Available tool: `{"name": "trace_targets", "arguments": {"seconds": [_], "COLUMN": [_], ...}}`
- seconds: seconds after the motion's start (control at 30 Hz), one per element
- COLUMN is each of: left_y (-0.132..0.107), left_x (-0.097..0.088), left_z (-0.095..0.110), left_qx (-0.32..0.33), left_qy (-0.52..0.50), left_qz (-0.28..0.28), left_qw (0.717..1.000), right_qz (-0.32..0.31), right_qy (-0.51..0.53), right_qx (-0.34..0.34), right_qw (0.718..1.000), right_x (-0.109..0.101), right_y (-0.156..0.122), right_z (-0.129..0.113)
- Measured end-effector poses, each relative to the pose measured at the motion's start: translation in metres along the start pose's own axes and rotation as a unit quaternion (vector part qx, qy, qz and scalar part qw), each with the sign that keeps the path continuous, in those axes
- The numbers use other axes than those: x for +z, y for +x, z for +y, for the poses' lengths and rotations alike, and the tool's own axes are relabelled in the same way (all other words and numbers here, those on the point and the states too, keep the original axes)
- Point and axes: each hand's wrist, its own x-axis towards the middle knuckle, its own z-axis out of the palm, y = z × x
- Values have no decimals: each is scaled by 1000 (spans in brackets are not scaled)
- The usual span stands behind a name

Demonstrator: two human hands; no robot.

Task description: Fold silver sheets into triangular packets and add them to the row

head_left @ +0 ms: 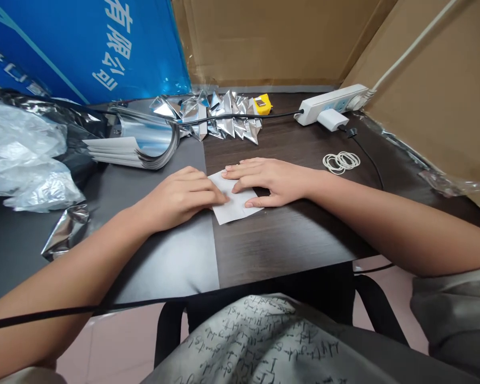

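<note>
A small white sheet of paper (pixel 234 205), apparently folded, lies on the table in front of me, across the edge of a dark grey mat. My left hand (pixel 180 197) rests at its left side, fingers bent and pressed together on the paper's edge; the thumb is hidden. From the right, my right hand (pixel 270 181) lies over the paper with fingers stretched out and somewhat apart, the fingertips touching its surface. Behind my left hand curls a stack of white sheets with silvery inner faces (pixel 144 141). Several folded silver foil pieces (pixel 224 114) are heaped at the back.
White rubber bands (pixel 341 162) lie beyond my right forearm. A white power strip (pixel 332 104) with a plugged-in adapter and a yellow object (pixel 263 104) sit near the cardboard wall (pixel 264 42). Clear plastic bags (pixel 24 149) and a crumpled foil piece (pixel 66 230) are at left.
</note>
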Motion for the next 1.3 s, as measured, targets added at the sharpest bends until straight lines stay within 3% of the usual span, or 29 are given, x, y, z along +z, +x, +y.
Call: {"name": "trace_targets", "arguments": {"seconds": [0.2, 0.4, 0.5, 0.63, 0.73, 1.03, 1.3], "left_y": [19, 36, 42, 41, 35, 28, 24], "left_x": [0, 1, 4, 12, 17, 23, 22], "left_z": [8, 6, 8, 12, 12, 9, 10], "left_qx": [-52, -45, -27, 13, 42, 87, 76], "left_qy": [-35, -42, -1, 98, 119, 42, 12], "left_qz": [-41, -64, -32, 53, 79, 46, 2], "left_qw": [997, 996, 999, 994, 989, 994, 997], "right_qz": [23, 48, 65, 88, 82, 46, 83], "right_qy": [-8, -5, -21, -28, -12, 23, 13], "right_qx": [-28, -71, -87, -92, -81, -49, -53], "right_qw": [999, 996, 994, 991, 993, 997, 995], "right_x": [3, 7, 8, 7, 6, -2, 3], "right_y": [-3, -3, -3, -3, -2, -8, -12], "right_z": [3, 10, 11, 10, 8, 5, 10]}}
